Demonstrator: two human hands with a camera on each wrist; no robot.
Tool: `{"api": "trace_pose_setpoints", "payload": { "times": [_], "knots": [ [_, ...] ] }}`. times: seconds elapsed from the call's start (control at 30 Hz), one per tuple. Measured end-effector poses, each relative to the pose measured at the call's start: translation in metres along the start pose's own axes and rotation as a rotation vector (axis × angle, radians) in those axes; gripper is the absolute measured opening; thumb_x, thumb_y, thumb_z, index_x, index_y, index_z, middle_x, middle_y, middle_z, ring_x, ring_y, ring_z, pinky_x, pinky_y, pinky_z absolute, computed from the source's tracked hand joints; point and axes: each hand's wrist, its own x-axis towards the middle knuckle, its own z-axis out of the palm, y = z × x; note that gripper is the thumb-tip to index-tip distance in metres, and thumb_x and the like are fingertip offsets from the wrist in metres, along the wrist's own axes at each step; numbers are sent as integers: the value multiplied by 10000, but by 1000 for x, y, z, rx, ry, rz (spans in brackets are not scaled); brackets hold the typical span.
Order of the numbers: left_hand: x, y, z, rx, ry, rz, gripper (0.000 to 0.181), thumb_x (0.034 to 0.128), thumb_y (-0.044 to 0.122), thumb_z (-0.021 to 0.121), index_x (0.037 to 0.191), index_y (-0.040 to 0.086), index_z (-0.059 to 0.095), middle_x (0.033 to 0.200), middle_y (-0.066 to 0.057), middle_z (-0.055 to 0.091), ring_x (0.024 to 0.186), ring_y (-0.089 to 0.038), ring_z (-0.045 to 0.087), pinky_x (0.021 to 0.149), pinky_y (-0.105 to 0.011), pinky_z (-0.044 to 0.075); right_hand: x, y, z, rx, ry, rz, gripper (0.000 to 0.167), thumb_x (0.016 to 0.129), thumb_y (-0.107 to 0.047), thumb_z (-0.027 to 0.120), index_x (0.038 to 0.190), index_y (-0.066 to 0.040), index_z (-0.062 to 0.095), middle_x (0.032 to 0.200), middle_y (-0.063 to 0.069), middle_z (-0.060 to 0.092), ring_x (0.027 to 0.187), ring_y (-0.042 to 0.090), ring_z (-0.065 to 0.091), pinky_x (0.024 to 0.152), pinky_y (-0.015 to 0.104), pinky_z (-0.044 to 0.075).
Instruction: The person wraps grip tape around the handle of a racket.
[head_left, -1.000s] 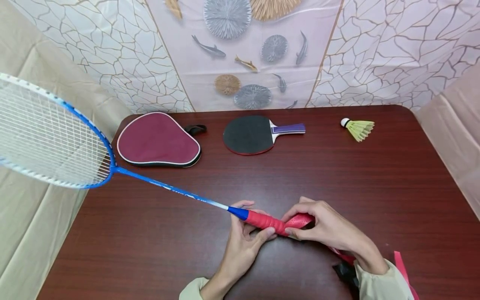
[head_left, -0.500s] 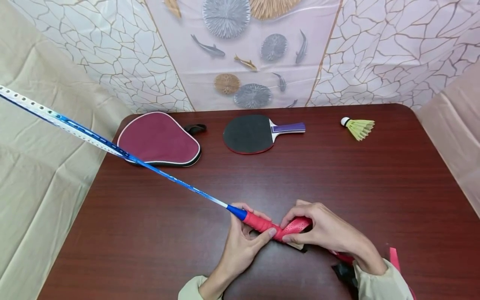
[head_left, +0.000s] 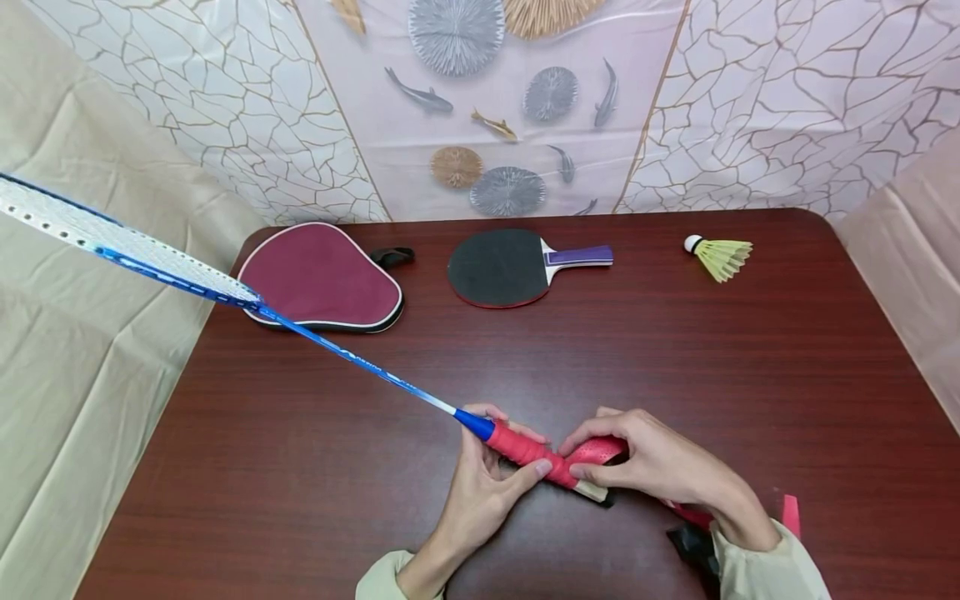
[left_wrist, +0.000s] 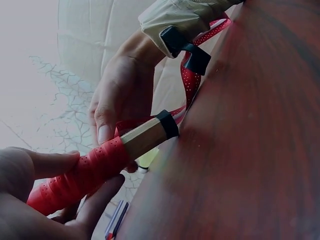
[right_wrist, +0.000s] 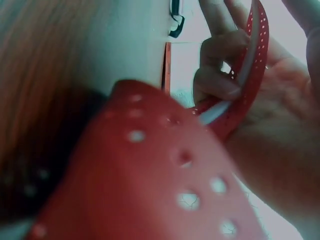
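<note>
A blue and white badminton racket [head_left: 360,362] slants over the table, its head at the far left. My left hand [head_left: 480,504] holds its handle between thumb and fingers, over the wrapped red grip tape [head_left: 517,445]. Pinching the loose stretch of perforated tape [head_left: 597,451] close to the handle is my right hand [head_left: 663,460]. Below the wrap, bare wood [left_wrist: 143,138] shows, with a black band [left_wrist: 167,124] at the butt end. The tape's loose length [left_wrist: 191,82] trails past the right sleeve. In the right wrist view, tape [right_wrist: 155,170] blurs across the foreground.
On the dark wood table [head_left: 637,358] lie a maroon paddle case [head_left: 318,275], a black table tennis paddle [head_left: 497,268] and a yellow shuttlecock [head_left: 722,257] along the back. A black strip [head_left: 693,546] hangs by the right sleeve. Patterned cloth [head_left: 510,108] stands behind.
The racket has turned about its shaft, its head going from showing its strings broadly to nearly edge-on. The bare wooden end of the handle has come into sight beside the right thumb.
</note>
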Motion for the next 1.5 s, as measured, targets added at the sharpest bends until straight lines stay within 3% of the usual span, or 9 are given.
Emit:
{"api": "trace_pose_setpoints", "payload": {
  "times": [0.23, 0.4, 0.6, 0.87, 1.0, 1.07, 1.23, 1.37, 1.5],
  "knots": [
    [0, 2, -3, 2, -34, 20, 671, 828, -132, 702, 1319, 13, 270, 1057, -313, 619, 928, -352, 663, 742, -348, 583, 2, 0, 3, 0, -40, -15, 183, 903, -336, 726, 1082, -303, 704, 959, -112, 645, 796, 96, 573, 640, 248, 505],
    [-1, 5, -3, -9, -102, 58, 609, 828, -133, 698, 1249, -56, 264, 1048, -286, 641, 938, -345, 664, 734, -337, 585, 3, 5, 2, 140, -145, 21, 222, 905, -242, 731, 1119, -267, 674, 945, -42, 669, 804, 131, 587, 632, 265, 517],
    [1, 8, -4, -32, -172, 126, 532, 821, -166, 682, 1151, -67, 277, 1030, -292, 640, 981, -372, 628, 845, -326, 530, 8, 9, 2, 281, -278, -94, 223, 935, -114, 667, 1145, -192, 661, 990, 5, 641, 837, 165, 584, 662, 257, 503],
    [4, 14, -10, -153, -272, 58, 546, 854, -178, 628, 1194, -62, 218, 1076, -367, 549, 1022, -352, 606, 936, -359, 497, 13, 13, 8, 529, -466, -102, 279, 986, -20, 551, 1258, -63, 599, 1092, 126, 637, 890, 139, 588, 739, 223, 509],
    [6, 17, -11, -162, -242, 64, 518, 870, -164, 616, 1211, -68, 239, 1152, -368, 536, 1079, -406, 574, 965, -372, 484, 16, 13, 10, 564, -443, -187, 303, 1002, 30, 489, 1286, -23, 582, 1046, 171, 690, 847, 117, 595, 717, 236, 518],
    [5, 16, -10, -155, -202, 78, 542, 865, -155, 631, 1241, -78, 247, 1191, -365, 523, 1111, -427, 550, 983, -377, 473, 15, 13, 12, 537, -378, -232, 314, 998, 50, 481, 1279, -30, 594, 1001, 165, 700, 791, 112, 586, 655, 239, 512],
    [3, 14, -5, -142, -71, 101, 721, 831, -139, 691, 1393, -61, 246, 1177, -373, 518, 1097, -380, 571, 976, -344, 474, 15, 10, 9, 490, -284, -246, 352, 976, 67, 512, 1286, -69, 608, 965, 154, 701, 637, 112, 536, 507, 241, 468],
    [-2, 14, 1, -102, -20, 99, 614, 843, -135, 683, 1359, -80, 356, 1190, -314, 588, 1081, -417, 594, 954, -349, 492, 13, 11, 9, 442, -244, -279, 371, 959, 78, 537, 1295, -63, 606, 971, 132, 708, 702, 177, 599, 570, 274, 521],
    [-7, 14, 8, 27, -51, 122, 600, 860, -124, 670, 1370, -28, 370, 1223, -235, 613, 1076, -409, 596, 948, -338, 484, 8, 11, 11, 369, -196, -275, 374, 941, 46, 599, 1291, -81, 625, 994, 76, 716, 789, 184, 634, 647, 288, 544]
  ]
}}
